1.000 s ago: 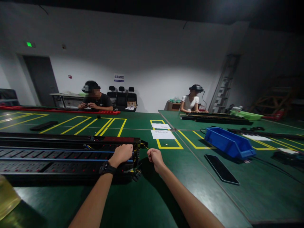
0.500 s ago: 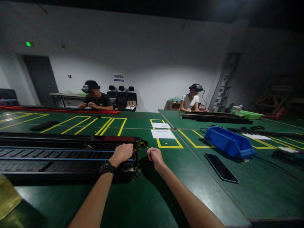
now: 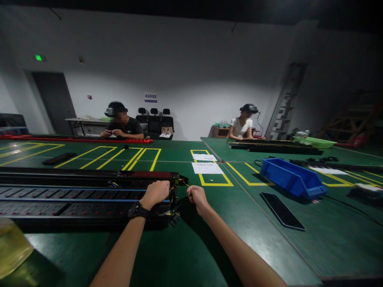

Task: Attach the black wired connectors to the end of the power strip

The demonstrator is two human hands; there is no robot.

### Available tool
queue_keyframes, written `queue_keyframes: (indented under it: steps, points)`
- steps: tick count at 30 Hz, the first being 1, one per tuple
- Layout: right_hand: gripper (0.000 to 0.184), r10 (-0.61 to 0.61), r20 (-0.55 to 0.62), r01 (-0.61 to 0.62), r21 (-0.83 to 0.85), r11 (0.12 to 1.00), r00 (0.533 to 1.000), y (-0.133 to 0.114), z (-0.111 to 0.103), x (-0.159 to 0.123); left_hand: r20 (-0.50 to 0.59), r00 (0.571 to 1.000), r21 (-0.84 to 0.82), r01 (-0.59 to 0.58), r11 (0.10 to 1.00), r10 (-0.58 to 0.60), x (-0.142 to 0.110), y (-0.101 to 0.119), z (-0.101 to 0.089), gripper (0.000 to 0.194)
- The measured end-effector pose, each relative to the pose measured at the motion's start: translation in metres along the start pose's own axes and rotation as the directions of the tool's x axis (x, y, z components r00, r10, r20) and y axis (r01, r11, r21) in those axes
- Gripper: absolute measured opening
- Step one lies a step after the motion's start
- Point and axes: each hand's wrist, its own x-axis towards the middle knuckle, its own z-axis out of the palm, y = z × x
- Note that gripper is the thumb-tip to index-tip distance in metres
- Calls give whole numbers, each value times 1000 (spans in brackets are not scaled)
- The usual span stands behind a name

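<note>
A long black housing (image 3: pixel 74 208) lies across the left of the bench, with blue strips along it and rows of small red dots. My left hand (image 3: pixel 155 194), with a black watch at the wrist, rests over its right end. The fingers there are curled in, and whatever they grip is hidden. Just right of that end, my right hand (image 3: pixel 197 197) is closed in a pinch on a thin yellow wire (image 3: pixel 186 184), which runs towards the housing. Loose wires and small black parts (image 3: pixel 173 217) stick out of the same end, too dark to make out well.
A blue bin (image 3: pixel 291 177) and a dark tablet-like slab (image 3: pixel 282 210) lie to the right. White papers (image 3: pixel 207 168) lie ahead on the green bench (image 3: pixel 233 223). A container of yellow liquid (image 3: pixel 13 249) is at near left. Two people (image 3: pixel 125 126) work across the bench.
The whole view has shifted slightly, so things appear a little further right. Both hands keep nearly the same place at the housing's end, the right still pinching the yellow wire.
</note>
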Motion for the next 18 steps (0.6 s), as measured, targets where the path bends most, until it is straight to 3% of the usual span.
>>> queue_keyframes:
  steps: [18]
  points:
    - [11,1,-1,-1,-43,999,1000,0,3,0,1,1000,14,1,1000,-1,0,1,-1,41]
